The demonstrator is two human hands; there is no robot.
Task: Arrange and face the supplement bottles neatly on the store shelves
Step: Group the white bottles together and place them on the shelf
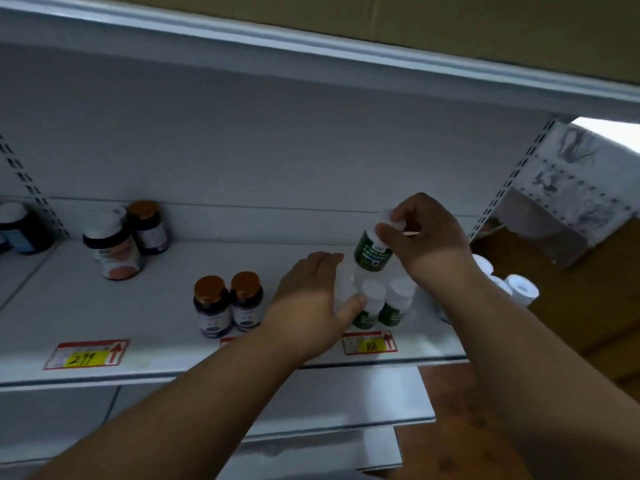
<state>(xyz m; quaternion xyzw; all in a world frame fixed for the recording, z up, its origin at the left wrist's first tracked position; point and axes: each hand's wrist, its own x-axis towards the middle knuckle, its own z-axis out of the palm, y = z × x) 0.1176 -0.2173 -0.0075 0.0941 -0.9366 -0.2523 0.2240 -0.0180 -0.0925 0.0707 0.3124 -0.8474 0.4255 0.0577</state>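
Right hand (pixel 424 237), right of centre: fingers curled round the white cap end of a green-label bottle (pixel 372 252), pinching it at the top. Bottle is tilted, cap toward upper right, its base sitting on top of the white-capped bottles below. A thin stick-like item pokes out between the fingers; can't tell what it is.

Left hand (pixel 311 299), centre frame: fingers straight and pressed together, thumb out along the front, cupping the left side of a cluster of white-capped green bottles (pixel 384 303) on the white shelf (pixel 156 306). The cluster stands upright near the shelf's front edge, lower right of centre. Exact bottle count is unclear, partly hidden by the hand.

Just left of the left hand: two dark bottles with orange caps (pixel 227 304), upright, side by side, touching, labels facing out.

Further back, left: a larger dark bottle with a white cap (pixel 112 242), leaning, with another orange-capped dark bottle (pixel 149 226) right behind it.

Far left edge: a blue-label bottle (pixel 19 228), partly cut off.

Shelf front strip: a red-and-yellow price tag (pixel 86 354) at lower left, a second price tag (pixel 369 342) under the green cluster.

Right edge, beyond the shelf upright: white rolls (pixel 519 289) on a brown surface.
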